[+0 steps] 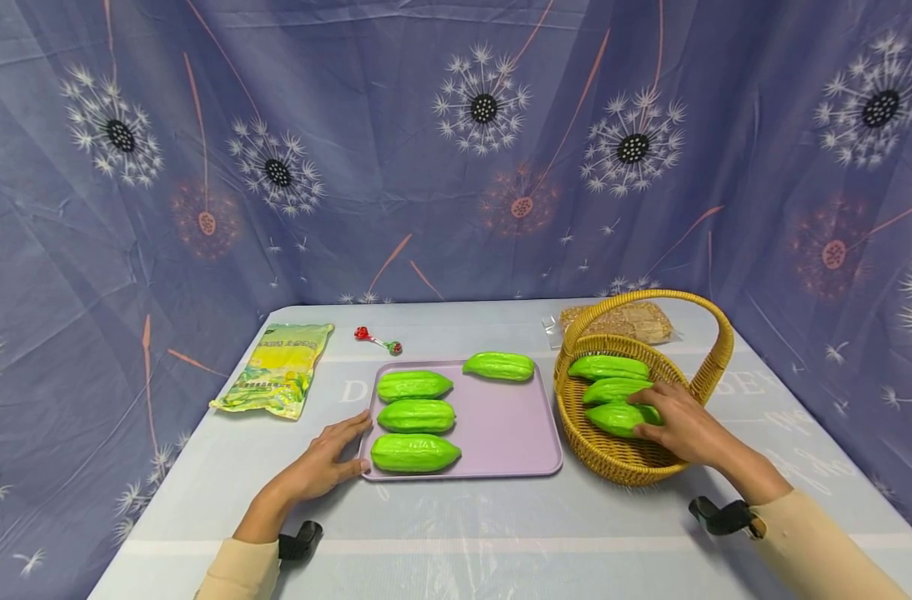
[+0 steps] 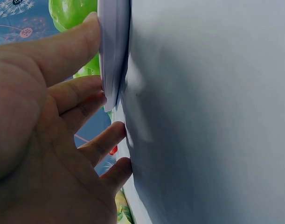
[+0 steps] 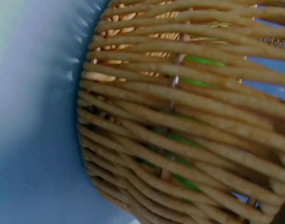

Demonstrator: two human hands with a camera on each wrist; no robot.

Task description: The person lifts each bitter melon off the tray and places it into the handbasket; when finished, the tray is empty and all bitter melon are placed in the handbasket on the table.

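Note:
On the lilac tray lie three green ridged gourds in a column at the left, among them a front one; a single gourd lies at the back right edge. My left hand rests against the tray's left side, thumb and fingertips touching its rim. Several more gourds sit in a yellow wicker basket right of the tray. Inside it my right hand grips the right end of the nearest gourd, thumb in front and fingers behind. The right wrist view shows only basket weave, hiding that hand.
A yellow-green packet lies at the back left. Two wrapped lollipops are behind the tray. A clear bag of brown food lies behind the basket, whose tall handle arches over it. A patterned curtain encloses the table.

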